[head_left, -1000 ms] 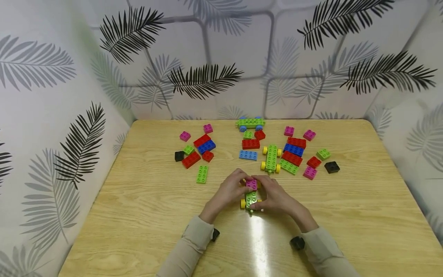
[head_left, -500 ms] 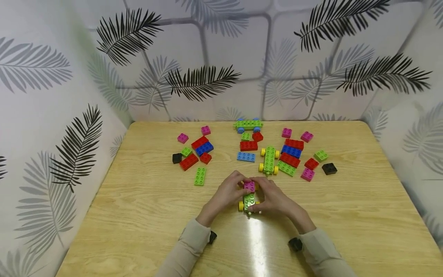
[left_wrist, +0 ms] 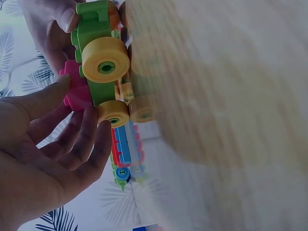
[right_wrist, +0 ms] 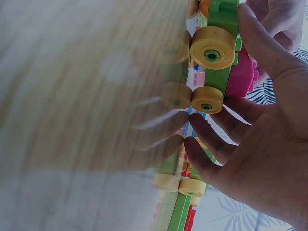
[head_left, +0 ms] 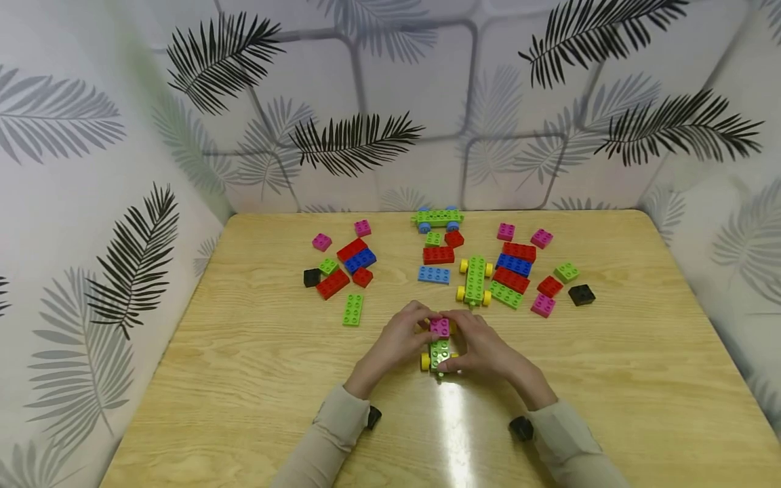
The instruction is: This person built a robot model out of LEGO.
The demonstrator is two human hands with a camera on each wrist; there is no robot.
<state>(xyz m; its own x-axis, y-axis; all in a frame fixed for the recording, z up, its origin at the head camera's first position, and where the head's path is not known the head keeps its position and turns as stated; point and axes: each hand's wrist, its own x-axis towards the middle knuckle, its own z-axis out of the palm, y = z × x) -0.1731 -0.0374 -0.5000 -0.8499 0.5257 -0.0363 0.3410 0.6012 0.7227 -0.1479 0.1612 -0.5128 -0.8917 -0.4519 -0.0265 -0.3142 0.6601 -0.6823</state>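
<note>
A green toy car base (head_left: 438, 352) with yellow wheels (left_wrist: 106, 60) stands on the table, between the two hands. On the studs at its far end sits a pink brick (head_left: 439, 328). My left hand (head_left: 404, 339) pinches this brick, its thumb (left_wrist: 48, 96) on the near side and fingers curled around the far side. My right hand (head_left: 485, 342) grips the base from the right. Its thumb (right_wrist: 262, 36) lies on the near end, and its index finger reaches the far end by the brick. The hands hide part of the base's far end and wheels.
Beyond the hands stand another green base (head_left: 475, 279) with yellow wheels and one with blue wheels (head_left: 438, 218). Loose bricks lie in groups, including a light blue brick (head_left: 434, 274), a green brick (head_left: 352, 310) at left and a black brick (head_left: 582, 295) at right.
</note>
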